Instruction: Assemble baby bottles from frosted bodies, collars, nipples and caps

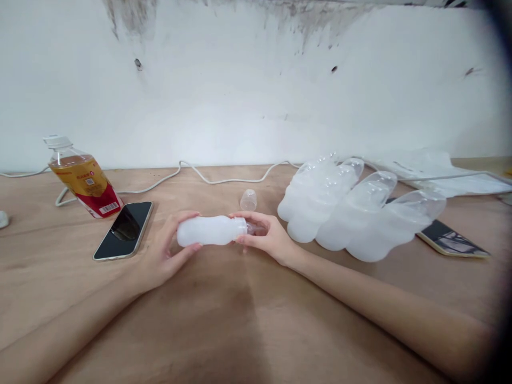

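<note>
A frosted white bottle [208, 230] lies sideways between my hands above the wooden table. Its base end is in my left hand [170, 248], thumb below and fingers above. My right hand [268, 236] grips the collar at the other end, where a clear pointed tip sticks out between thumb and fingers. A small clear cap [248, 200] stands on the table just behind my right hand. To the right, several similar frosted bottles [340, 213] with clear domed tops stand packed together.
A drink bottle [88, 181] with a yellow and red label and a black phone [124, 230] are at the left. A white cable [224, 182] runs along the wall. Behind the bottle group lies clear plastic wrapping [432, 173]; another dark phone-like object [452, 238] is at the right.
</note>
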{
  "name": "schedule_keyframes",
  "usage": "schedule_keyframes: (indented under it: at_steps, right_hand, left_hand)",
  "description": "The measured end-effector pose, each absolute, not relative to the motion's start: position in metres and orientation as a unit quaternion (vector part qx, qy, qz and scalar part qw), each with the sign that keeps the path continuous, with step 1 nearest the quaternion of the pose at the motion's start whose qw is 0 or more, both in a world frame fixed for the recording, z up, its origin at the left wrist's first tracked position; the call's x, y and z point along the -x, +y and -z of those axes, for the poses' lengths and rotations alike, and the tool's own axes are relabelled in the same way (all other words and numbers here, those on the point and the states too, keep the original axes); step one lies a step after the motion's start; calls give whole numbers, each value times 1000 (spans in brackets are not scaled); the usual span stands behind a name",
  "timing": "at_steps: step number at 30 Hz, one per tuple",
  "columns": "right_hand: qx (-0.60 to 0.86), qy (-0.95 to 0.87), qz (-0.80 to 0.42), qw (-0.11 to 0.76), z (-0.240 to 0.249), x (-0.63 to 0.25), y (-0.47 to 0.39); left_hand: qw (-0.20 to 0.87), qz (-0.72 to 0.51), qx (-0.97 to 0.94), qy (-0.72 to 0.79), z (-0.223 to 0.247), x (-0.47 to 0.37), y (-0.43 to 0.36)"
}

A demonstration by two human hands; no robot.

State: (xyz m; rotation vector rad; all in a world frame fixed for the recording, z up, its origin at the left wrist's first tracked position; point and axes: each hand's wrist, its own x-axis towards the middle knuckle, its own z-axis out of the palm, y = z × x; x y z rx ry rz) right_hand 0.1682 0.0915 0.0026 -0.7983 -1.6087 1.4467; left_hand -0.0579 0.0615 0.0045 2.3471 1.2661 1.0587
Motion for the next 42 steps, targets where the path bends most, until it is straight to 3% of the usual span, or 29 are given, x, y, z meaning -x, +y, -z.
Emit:
schedule_keyframes:
  at_steps: [4, 7, 12, 17, 24, 27, 32, 39, 42]
  right_hand:
    - [305, -620, -597, 408, -2, -168, 94]
    - [304, -612, -597, 421, -1, -167, 93]
    - [307, -626, -587, 411, 1, -168, 93]
    - [323, -649, -551, 413, -3, -167, 91]
    - [319, -671, -517, 425, -4, -166, 88]
    - [323, -653, -541, 421, -2, -167, 90]
    - [316, -640, -574, 403, -3, -166, 90]
    - [331, -661, -516, 433, -4, -165, 86]
    - [332, -645, -547, 418, -3, -167, 88]
  left_hand:
    - [31, -418, -826, 377, -1, 55, 65]
    - [63, -438, -793, 420, -1, 54, 66]
    - [156, -362, -761, 515, -3, 54, 66]
    - [91, -440, -783, 431, 0, 50, 66]
    - [186, -376, -752, 508, 0, 55, 67]
    - [152, -365, -778, 488, 1, 57, 67]
    - [-8, -421, -833, 361, -1, 52, 63]
    - [123, -380, -781, 480, -3, 55, 62]
    - [75, -378, -814, 435, 0, 56, 62]
